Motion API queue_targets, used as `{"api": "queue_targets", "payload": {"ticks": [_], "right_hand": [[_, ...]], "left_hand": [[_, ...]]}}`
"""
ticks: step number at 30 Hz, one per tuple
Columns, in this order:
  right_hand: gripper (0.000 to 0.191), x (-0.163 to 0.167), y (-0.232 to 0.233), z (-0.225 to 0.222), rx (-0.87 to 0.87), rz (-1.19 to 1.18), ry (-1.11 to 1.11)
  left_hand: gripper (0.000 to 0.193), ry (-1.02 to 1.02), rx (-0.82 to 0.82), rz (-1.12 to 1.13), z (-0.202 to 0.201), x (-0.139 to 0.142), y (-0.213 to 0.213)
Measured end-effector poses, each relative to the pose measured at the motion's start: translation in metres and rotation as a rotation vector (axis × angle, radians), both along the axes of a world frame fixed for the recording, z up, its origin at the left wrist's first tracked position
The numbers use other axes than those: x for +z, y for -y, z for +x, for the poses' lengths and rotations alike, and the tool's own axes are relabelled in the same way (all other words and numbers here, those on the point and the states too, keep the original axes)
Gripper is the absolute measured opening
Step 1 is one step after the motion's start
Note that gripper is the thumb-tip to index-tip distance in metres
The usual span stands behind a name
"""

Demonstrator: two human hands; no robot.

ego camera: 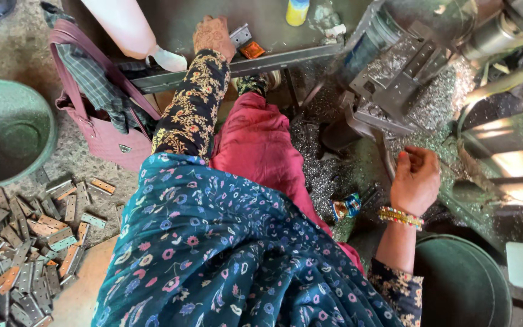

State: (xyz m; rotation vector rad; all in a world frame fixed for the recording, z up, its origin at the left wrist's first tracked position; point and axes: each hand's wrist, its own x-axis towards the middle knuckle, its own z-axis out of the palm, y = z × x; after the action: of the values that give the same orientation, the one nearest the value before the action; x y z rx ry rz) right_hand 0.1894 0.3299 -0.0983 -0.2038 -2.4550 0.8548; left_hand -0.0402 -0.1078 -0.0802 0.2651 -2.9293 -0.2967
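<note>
My left hand [213, 36] reaches forward onto a dark metal bench [213, 75], palm down, its fingers closed on a small grey hinge plate [241, 34] that sticks out to the right of it. A small orange piece [252, 49] lies just beside. My right hand [416, 178], with bangles at the wrist, is at the base of a grey metal machine [394, 79]. Its fingers are curled in, and nothing shows between them. Metal shavings [325, 175] cover the floor under it.
Another person's bare arm [128, 27] leans on the bench at top left. A pink bag [101, 136] hangs below it. A green basin [7, 130] and a pile of hinge plates [25, 254] lie left. A green tub [461, 284] sits bottom right, a yellow bottle [296, 11] on the bench.
</note>
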Motion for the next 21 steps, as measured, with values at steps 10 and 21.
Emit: {"api": "queue_targets", "payload": {"ticks": [10, 21], "right_hand": [[0.019, 0.001, 0.006, -0.002, -0.183, 0.081, 0.185], [0.027, 0.01, 0.012, 0.007, -0.156, 0.151, 0.309]], "left_hand": [[0.034, -0.378, -0.317, 0.121, -0.018, -0.017, -0.084], [0.021, -0.214, -0.647, -0.056, 0.078, -0.053, -0.359]]}}
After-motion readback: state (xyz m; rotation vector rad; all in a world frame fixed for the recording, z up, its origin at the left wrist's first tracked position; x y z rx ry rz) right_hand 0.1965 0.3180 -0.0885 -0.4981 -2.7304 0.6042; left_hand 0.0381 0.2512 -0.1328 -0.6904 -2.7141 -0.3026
